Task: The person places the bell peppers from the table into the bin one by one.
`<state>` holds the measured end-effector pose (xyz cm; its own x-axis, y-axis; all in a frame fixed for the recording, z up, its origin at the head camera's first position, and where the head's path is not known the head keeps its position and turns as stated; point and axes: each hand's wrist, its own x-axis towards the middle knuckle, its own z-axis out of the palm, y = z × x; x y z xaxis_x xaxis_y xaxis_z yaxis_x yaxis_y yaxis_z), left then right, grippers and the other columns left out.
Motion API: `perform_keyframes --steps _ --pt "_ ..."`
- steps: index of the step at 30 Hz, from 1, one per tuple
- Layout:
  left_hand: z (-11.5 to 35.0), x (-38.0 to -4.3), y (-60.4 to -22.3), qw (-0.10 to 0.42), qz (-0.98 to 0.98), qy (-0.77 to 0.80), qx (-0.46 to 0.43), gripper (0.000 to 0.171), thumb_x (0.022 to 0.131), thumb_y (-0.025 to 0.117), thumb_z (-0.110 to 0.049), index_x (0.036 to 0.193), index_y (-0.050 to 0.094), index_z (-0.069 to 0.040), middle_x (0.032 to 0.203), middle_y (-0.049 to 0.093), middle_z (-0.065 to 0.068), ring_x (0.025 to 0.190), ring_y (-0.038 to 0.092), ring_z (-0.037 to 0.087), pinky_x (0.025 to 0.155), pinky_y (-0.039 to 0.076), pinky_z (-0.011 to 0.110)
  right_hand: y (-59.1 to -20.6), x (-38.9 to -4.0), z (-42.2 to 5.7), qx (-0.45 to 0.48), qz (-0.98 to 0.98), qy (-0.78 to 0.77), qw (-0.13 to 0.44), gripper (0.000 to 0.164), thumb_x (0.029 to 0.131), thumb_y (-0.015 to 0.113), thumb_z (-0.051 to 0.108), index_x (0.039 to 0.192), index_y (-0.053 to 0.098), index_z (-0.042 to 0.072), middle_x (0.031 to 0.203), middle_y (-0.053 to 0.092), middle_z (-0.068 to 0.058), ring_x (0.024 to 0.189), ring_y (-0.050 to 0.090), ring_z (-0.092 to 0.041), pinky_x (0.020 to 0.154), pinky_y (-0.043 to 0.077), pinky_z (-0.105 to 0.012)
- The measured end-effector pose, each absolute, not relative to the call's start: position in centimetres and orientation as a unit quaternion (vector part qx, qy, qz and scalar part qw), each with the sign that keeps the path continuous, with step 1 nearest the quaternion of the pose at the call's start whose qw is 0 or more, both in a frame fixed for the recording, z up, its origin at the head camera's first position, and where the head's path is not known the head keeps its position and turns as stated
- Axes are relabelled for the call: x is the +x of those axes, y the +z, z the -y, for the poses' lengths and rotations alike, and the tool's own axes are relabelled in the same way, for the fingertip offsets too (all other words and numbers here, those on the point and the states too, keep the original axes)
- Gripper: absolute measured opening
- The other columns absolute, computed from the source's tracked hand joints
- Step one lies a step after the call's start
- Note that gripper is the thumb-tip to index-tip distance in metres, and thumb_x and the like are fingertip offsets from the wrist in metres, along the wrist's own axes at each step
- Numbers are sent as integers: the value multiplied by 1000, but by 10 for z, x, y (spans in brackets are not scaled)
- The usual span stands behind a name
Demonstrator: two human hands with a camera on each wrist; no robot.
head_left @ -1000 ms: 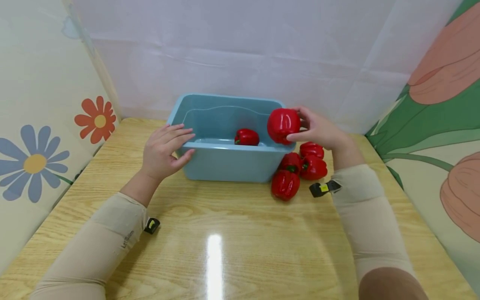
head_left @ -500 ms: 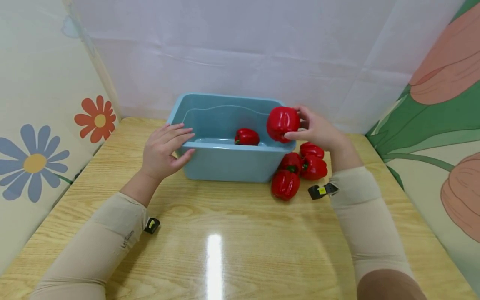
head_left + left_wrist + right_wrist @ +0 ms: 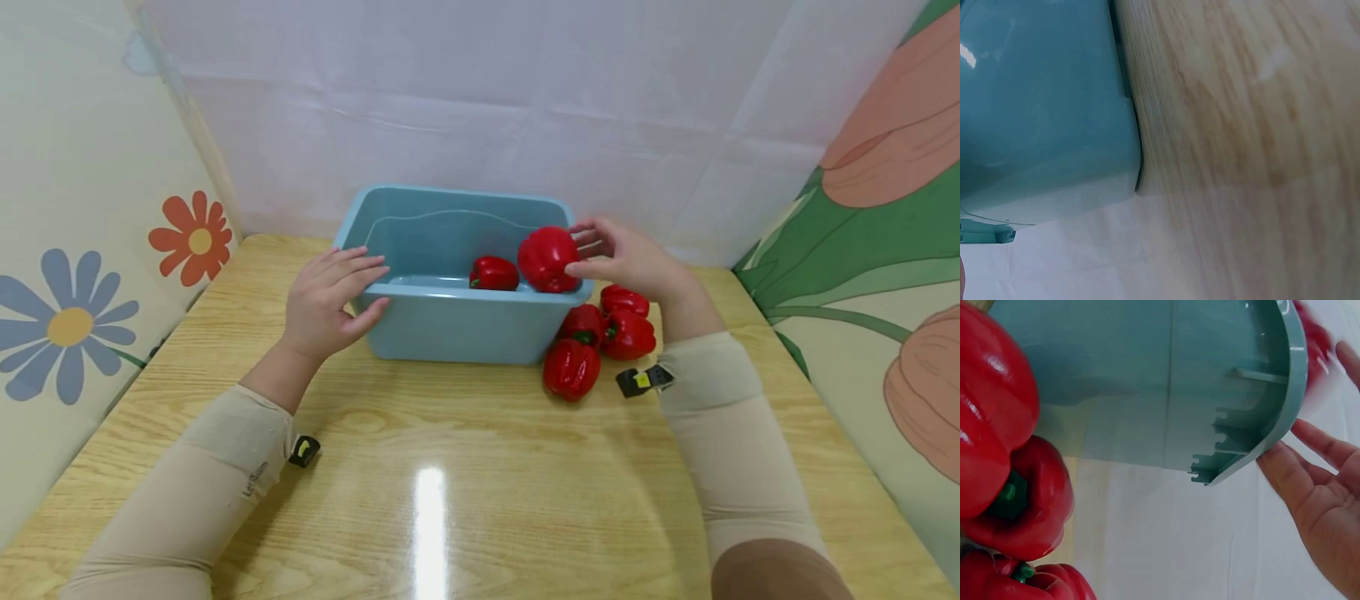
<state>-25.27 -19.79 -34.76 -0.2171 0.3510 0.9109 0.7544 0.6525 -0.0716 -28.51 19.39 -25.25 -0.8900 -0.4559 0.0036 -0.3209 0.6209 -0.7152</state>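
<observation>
A light blue plastic bin [image 3: 465, 329] stands on the table against the back wall. My left hand [image 3: 326, 300] rests on its left front corner, fingers straight over the rim. By the right rim is my right hand [image 3: 630, 260], its fingers spread and apart. Just off those fingertips a red bell pepper [image 3: 549, 259] is inside the right end of the bin; in the right wrist view this pepper [image 3: 1317, 353] is blurred. Another red bell pepper [image 3: 494, 273] lies on the bin's floor. The left wrist view shows mostly the bin's side [image 3: 1047, 106]; the left hand is almost wholly out of it.
Several red bell peppers [image 3: 572, 370] lie in a cluster against the bin's right side, under my right forearm. The wooden table [image 3: 480, 467] spreads out in front. A white sheet [image 3: 450, 100] hangs behind, and flower-printed panels [image 3: 71, 327] flank both sides.
My right hand has let go of the bell pepper, which has moved left and down into the bin. The right fingers have spread. My left hand has stayed on the rim.
</observation>
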Motion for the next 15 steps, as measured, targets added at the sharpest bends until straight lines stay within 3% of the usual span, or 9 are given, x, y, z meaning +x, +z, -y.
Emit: perform_keyframes --steps 9,15 --pt "198 -253 -348 508 755 -197 -363 40 80 58 -37 101 71 -5 101 68 10 102 60 31 89 43 51 -241 -271 -185 -216 -895 -377 102 53 82 67 20 127 42 5 128 48 -14 119 45 -31 99 36 -47" --pt "199 -253 -348 507 757 -197 -363 41 81 57 -38 99 71 -3 100 69 11 100 61 32 89 43 51 -246 -277 -188 -216 -894 -379 102 54 81 68 24 126 43 7 129 48 -14 120 45 -31 99 36 -46"
